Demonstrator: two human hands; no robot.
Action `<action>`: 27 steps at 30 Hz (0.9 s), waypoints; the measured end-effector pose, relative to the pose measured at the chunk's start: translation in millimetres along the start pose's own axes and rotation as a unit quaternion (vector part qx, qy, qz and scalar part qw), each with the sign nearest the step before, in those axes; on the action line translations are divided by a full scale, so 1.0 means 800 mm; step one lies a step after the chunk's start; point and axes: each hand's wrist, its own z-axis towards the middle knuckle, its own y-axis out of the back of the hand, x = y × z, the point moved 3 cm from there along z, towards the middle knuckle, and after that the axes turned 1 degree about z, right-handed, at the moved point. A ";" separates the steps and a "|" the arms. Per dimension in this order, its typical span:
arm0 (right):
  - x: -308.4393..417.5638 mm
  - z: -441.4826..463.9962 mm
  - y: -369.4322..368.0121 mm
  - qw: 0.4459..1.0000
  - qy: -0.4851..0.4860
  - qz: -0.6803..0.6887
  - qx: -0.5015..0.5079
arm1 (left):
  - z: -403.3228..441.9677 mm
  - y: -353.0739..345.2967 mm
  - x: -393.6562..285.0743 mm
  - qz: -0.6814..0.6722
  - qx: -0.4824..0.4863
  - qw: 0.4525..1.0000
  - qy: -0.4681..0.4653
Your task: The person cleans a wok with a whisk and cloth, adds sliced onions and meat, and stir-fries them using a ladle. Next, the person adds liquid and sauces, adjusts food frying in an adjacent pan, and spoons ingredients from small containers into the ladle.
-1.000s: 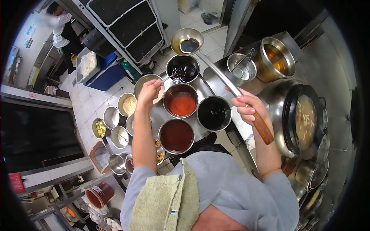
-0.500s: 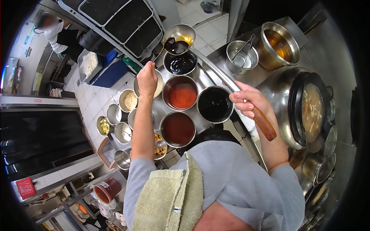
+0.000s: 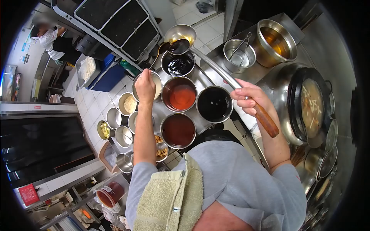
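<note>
My right hand (image 3: 248,97) is closed around the wooden-handled end of a large steel ladle (image 3: 217,66). The ladle's bowl, with dark sauce (image 3: 179,46) and some yellowish liquid in it, is over a pot of glossy black sauce (image 3: 178,65). A spoon (image 3: 155,58) is gripped by its thin handle in my left hand (image 3: 145,87). Its dark, sauce-coated end is at the left rim of the ladle bowl; whether they touch I cannot tell. Below my left hand is a pot of pale contents (image 3: 157,84).
Pots of red sauce (image 3: 179,93), brown-red sauce (image 3: 178,131) and black liquid (image 3: 214,104) stand in front of me. To the right are a steel pot of amber liquid (image 3: 274,41) and a wok of soup (image 3: 312,102). Another person (image 3: 52,42) stands at far left.
The spoon has drawn left, from inside the ladle bowl to its rim, and my left hand is slightly lower. The ladle stays nearly still. The other person has raised an arm.
</note>
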 end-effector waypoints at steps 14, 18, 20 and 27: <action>0.014 -0.002 -0.003 1.000 0.005 -0.003 0.019 | 0.011 -0.085 -0.020 0.050 0.297 0.947 0.116; 0.009 -0.001 -0.006 1.000 -0.004 0.008 0.027 | 0.021 -0.120 -0.016 -0.004 0.281 0.943 0.177; 0.006 -0.002 -0.009 1.000 -0.006 0.013 0.028 | 0.019 -0.127 -0.004 -0.031 0.292 0.932 0.213; 0.004 -0.002 -0.006 1.000 0.009 -0.003 0.026 | -0.021 -0.090 0.047 -0.402 0.303 0.683 0.529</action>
